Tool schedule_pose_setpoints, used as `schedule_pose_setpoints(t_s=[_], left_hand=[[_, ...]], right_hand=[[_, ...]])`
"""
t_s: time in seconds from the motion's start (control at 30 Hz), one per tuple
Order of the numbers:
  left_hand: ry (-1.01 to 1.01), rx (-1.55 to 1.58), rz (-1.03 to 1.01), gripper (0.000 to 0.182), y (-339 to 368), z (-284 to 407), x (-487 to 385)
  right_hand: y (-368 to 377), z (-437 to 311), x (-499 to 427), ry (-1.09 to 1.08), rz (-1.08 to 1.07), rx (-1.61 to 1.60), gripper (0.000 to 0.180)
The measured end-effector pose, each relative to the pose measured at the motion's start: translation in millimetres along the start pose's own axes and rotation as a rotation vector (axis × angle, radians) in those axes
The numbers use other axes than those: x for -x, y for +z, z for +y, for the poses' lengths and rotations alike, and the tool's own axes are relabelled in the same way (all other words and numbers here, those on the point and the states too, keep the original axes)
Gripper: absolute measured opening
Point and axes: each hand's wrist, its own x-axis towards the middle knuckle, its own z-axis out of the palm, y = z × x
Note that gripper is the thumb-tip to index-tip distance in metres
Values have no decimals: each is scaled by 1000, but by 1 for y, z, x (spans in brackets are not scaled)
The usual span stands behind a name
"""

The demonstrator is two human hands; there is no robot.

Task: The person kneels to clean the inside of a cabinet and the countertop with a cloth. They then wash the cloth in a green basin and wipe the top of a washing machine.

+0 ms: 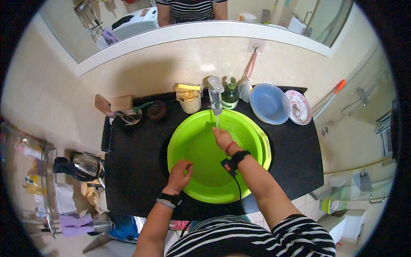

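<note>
A green plastic basin [205, 173] stands before me on the black counter, under a metal faucet [215, 94]. A thin stream of water [217, 121] falls from the spout. My right hand [223, 138] is over the basin with its fingertips at the stream; its curled fingers hide whether anything is in them. Over the basin's near left rim is my left hand [179, 175], fingers loosely bent, thumb apart, nothing seen in it. Water in the basin is hard to make out. A second, paler rim [267, 151] shows beneath the basin on the right.
Behind the basin stand a cup of yellow pieces [189, 101] and a green pump bottle [230, 96]. A brush [245, 88] hangs from a wall hook. To the right are a blue bowl [269, 103] and a patterned plate [300, 107]. A mirror [273, 16] spans the wall.
</note>
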Motion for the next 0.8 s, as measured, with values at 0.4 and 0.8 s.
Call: schedule_pose_setpoints(t_s=[0.4,0.8], left_hand=[[-81,-61,-140,21,11,-6,6],[29,55,-29,8,26,-22,5]], right_hand=[[-49,-161,17,-467,308,738,64],[-56,-88,24,-757,218,564,63]])
